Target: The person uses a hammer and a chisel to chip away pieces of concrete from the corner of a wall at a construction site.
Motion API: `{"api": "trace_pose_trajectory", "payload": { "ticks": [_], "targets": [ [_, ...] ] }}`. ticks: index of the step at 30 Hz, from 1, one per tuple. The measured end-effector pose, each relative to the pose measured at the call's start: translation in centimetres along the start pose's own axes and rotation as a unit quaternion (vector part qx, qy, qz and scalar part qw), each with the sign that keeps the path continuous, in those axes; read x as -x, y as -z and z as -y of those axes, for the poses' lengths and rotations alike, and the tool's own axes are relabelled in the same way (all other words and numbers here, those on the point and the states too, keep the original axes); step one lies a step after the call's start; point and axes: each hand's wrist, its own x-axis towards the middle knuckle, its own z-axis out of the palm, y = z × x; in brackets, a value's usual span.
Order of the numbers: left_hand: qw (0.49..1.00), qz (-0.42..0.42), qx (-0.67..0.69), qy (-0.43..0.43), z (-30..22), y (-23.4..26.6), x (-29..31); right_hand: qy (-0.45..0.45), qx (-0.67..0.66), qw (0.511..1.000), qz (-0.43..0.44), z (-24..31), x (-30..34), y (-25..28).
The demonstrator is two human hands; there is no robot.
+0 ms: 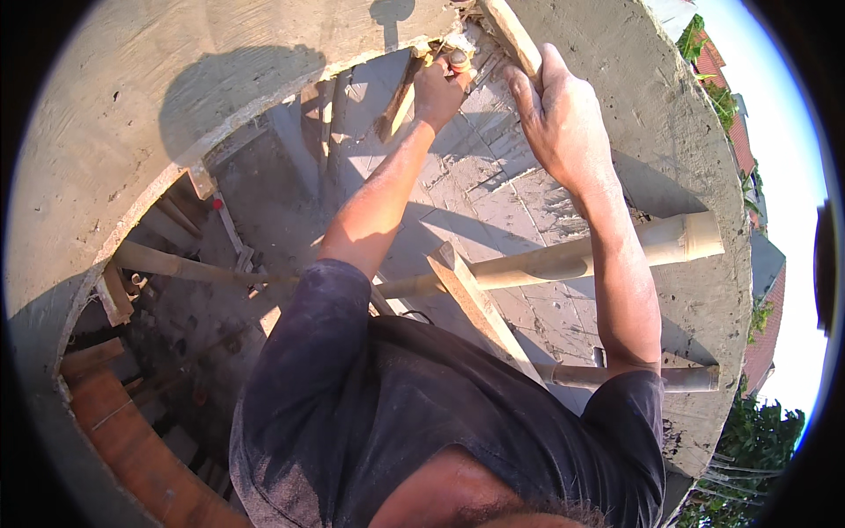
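1. Dark shirt sleeves (352,387) fill the bottom of the view, closest to the lens, and both forearms run up and away toward the top edge.
2. Up there the right hand (559,119) is wrapped tight round a pale wooden handle (515,40); its long axis slants up and left, out past the top of the frame, so what is on its far end I cannot tell.
3. Just beside it, to the left, the left hand (440,88) is closed on a short wooden strip (398,104) that hangs down and left from the fist, set against the chipped inner edge of the grey concrete ring (176,97).
4. So the work point sits dead ahead, at the ring's edge between the two fists. Both are about level with it, the left one touching the spot.
5. Below the arms, bamboo poles (563,260) cross the opening side to side, with a wooden plank (480,304) slanting over them.
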Motion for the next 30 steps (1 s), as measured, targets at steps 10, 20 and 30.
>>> {"api": "trace_pose_trajectory", "payload": {
  "ticks": [10,20,30],
  "targets": [
    [0.998,0.007,-0.049,0.026,3.2,-0.2,2.3,-0.020,0.051,0.995,0.085,-4.7,0.4,-3.0],
    [0.962,-0.109,0.229,-0.096,-3.6,2.9,2.4,-0.149,-0.207,0.963,-0.093,-3.5,6.1,3.1],
    [0.968,-0.081,0.235,-0.030,-3.4,1.0,1.1,-0.108,-0.159,0.979,-0.068,-2.0,6.5,3.4]
  ]
}}
